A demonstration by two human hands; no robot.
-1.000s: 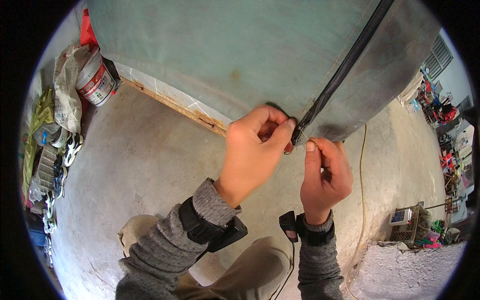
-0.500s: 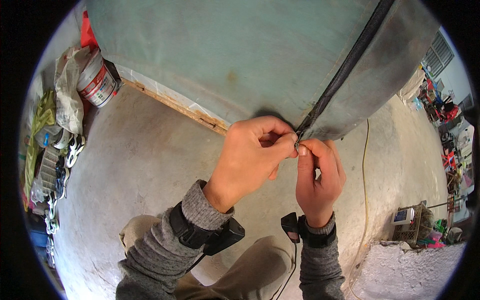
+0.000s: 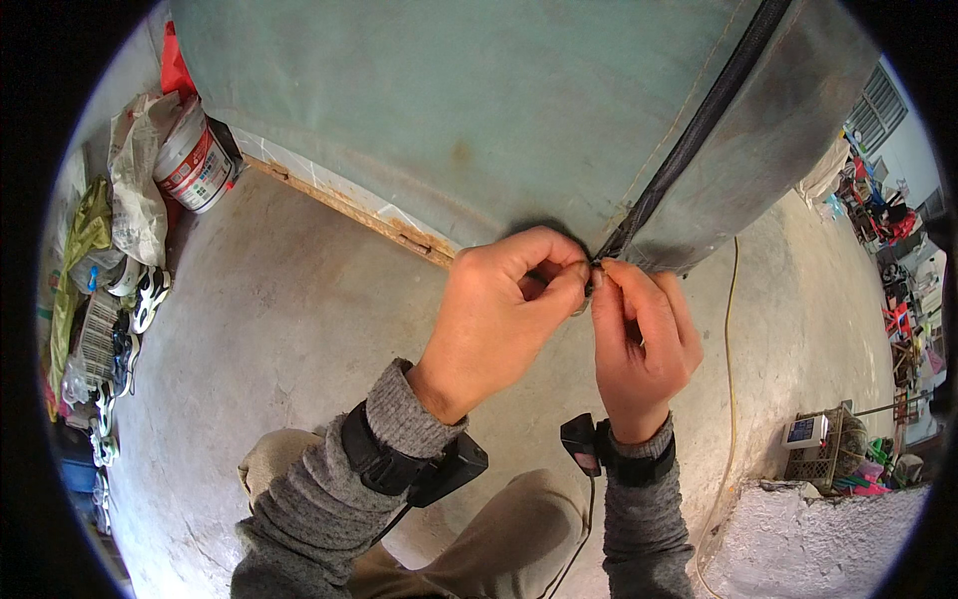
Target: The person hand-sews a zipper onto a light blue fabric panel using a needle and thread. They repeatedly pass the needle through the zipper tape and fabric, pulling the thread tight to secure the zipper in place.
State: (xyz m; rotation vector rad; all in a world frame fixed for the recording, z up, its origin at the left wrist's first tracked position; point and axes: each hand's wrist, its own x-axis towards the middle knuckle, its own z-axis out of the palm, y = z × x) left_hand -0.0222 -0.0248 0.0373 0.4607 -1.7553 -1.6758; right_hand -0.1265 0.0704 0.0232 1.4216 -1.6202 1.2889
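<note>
A green-grey fabric cover [image 3: 419, 110] hangs in front of me, with a long black zipper [image 3: 694, 150] running down it toward its lower corner. At the zipper's bottom end my left hand [image 3: 499, 319] is closed, thumb and forefinger pinching the zipper. Right beside it, almost touching, my right hand [image 3: 649, 339] pinches the same end between thumb and fingertips. The fingers mostly hide the small part between them, so I cannot make out whether a slider is there.
A wooden bottom edge [image 3: 344, 208] shows below the cover. On the left stand a white bucket [image 3: 195, 165], bags and shoes [image 3: 150, 298]. A yellow cable [image 3: 731, 339] crosses the concrete floor on the right, near a crate [image 3: 813, 461] and a rough white block [image 3: 813, 539].
My right hand has shifted slightly up and to the right, its fingertips now higher on the zipper end. The left hand stays nearly in place, its lower fingers tucked in more.
</note>
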